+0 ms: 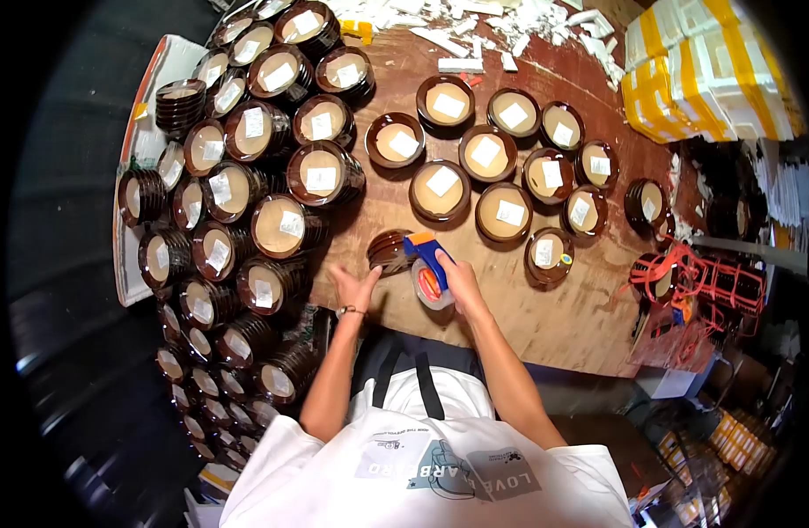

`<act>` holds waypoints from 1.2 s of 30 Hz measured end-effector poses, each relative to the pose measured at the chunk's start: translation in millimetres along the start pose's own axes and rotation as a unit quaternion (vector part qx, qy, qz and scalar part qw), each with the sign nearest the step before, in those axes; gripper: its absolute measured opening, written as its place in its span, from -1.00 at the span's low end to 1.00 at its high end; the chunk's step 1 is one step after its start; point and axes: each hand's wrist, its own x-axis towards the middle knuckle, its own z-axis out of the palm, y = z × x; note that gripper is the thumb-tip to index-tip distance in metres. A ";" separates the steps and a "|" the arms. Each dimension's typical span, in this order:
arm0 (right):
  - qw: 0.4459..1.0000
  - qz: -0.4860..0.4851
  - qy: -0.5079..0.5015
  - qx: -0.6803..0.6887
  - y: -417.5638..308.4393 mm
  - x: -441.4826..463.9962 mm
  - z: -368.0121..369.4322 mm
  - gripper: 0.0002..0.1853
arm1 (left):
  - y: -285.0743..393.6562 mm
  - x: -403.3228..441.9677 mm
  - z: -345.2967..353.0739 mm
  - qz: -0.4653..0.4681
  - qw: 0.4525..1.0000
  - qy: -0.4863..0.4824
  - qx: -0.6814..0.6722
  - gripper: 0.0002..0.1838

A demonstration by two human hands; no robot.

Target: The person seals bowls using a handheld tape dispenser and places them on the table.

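In front of me a small stack of dark brown glossy dishes (389,251) lies tipped on its side on the wooden table. My right hand (460,280) is closed around a blue and orange tape dispenser (426,257) carrying a roll of clear tape (433,290). Its orange head is against or right beside the stack's right end. On the other side, my left hand (355,286) has its fingers spread, with the thumb near or touching the lower left edge of the stack. Nothing is gripped in that hand.
Many wrapped dish stacks with white labels (321,179) crowd the left side. Several more labelled dishes (441,190) stand ahead on the wooden table (457,321). White foam scraps (528,35) lie at the back. Yellow-taped foam boxes (704,70) and red strapping (686,277) are at right.
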 end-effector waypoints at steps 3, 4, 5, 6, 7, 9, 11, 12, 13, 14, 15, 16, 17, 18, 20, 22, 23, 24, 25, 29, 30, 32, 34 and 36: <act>1.000 -0.003 -0.018 -0.002 -19.8 13.4 3.6 -0.45 | 13.0 53.0 -5.5 0.420 0.893 0.009 0.164 0.04; 0.999 -0.001 -0.031 0.034 -22.9 15.9 6.6 -0.49 | 12.2 74.5 -0.3 0.410 0.897 -0.077 0.144 -0.03; 0.999 -0.005 -0.034 0.030 -24.4 17.6 8.3 -0.49 | 10.3 92.3 4.8 0.399 0.894 -0.162 0.124 -0.09; 0.998 0.013 -0.047 0.042 -24.5 21.3 7.6 -0.51 | 18.3 97.8 8.8 0.375 0.899 -0.228 -0.015 -0.30; 0.996 0.032 -0.059 0.052 -23.5 25.3 6.0 -0.52 | 7.6 112.4 21.4 0.377 0.898 -0.226 -0.018 -0.30; 0.995 0.046 -0.061 0.066 -15.3 23.1 8.7 -0.53 | -25.4 122.6 51.2 0.277 0.899 -0.260 -0.216 -0.37; 0.995 0.040 0.015 0.096 -26.0 13.0 22.2 -0.53 | -11.7 80.3 43.5 0.279 0.953 -0.116 -0.038 -0.50; 0.995 0.039 0.013 0.088 -22.9 15.3 25.1 -0.48 | -2.1 54.2 39.6 0.220 0.971 -0.092 -0.019 -0.53; 0.995 0.041 0.012 0.087 -13.8 23.0 28.5 -0.48 | 0.3 34.5 39.2 0.162 0.984 -0.069 0.002 -0.55; 1.000 0.022 0.014 0.009 -2.3 36.3 32.1 -0.50 | -9.1 25.8 47.1 0.104 0.992 -0.070 -0.011 -0.55; 0.997 0.004 0.016 -0.070 2.5 41.4 37.6 -0.52 | -17.5 20.1 55.2 0.070 0.993 -0.060 -0.074 -0.57; 0.992 0.006 0.029 -0.125 8.0 46.2 44.6 -0.47 | -33.0 18.9 67.0 0.045 0.995 -0.047 -0.082 -0.59; 0.973 -0.029 0.065 -0.221 -4.3 33.2 55.3 -0.36 | -49.9 19.1 79.4 0.019 0.995 -0.035 -0.089 -0.60; 0.954 -0.047 0.064 -0.290 -14.6 24.7 64.9 -0.30 | -57.2 15.2 83.9 0.016 0.995 -0.035 -0.091 -0.60; 0.925 -0.059 0.050 -0.371 -24.0 16.7 81.6 -0.21 | -65.0 5.5 92.5 0.016 0.984 0.049 -0.168 -0.65; 0.903 -0.064 0.053 -0.421 -31.9 -1.5 88.1 -0.23 | -66.2 2.9 94.9 -0.027 0.983 0.054 -0.175 -0.67; 0.892 -0.060 0.057 -0.444 -33.0 -10.3 86.6 -0.23 | -66.1 2.9 95.3 -0.065 0.980 0.058 -0.179 -0.68; 0.891 -0.060 0.057 -0.447 -32.3 -19.0 81.2 -0.23 | -68.2 3.2 98.2 -0.076 0.968 0.059 -0.232 -0.66; 0.891 -0.060 0.048 -0.448 -29.2 -30.5 71.0 -0.25 | -70.7 3.1 101.1 -0.078 0.967 0.059 -0.234 -0.66; 0.889 -0.047 0.063 -0.452 15.4 -70.5 33.9 -0.31 | -46.7 -3.9 87.8 -0.157 0.943 0.039 -0.291 -0.64; 0.875 -0.094 0.074 -0.470 22.3 -82.1 24.2 -0.34 | -49.4 1.2 90.0 -0.209 0.922 0.030 -0.324 -0.64; 0.856 -0.140 0.084 -0.490 30.4 -103.8 6.1 -0.38 | -51.1 9.8 85.1 -0.305 0.862 -0.022 -0.405 -0.61; 0.881 -0.135 0.066 -0.448 33.5 -123.4 -9.1 -0.46 | -61.3 16.5 80.7 -0.349 0.813 -0.074 -0.460 -0.56; 0.883 -0.140 0.053 -0.445 36.3 -129.3 -22.8 -0.49 | -72.9 19.8 80.9 -0.349 0.808 -0.086 -0.466 -0.52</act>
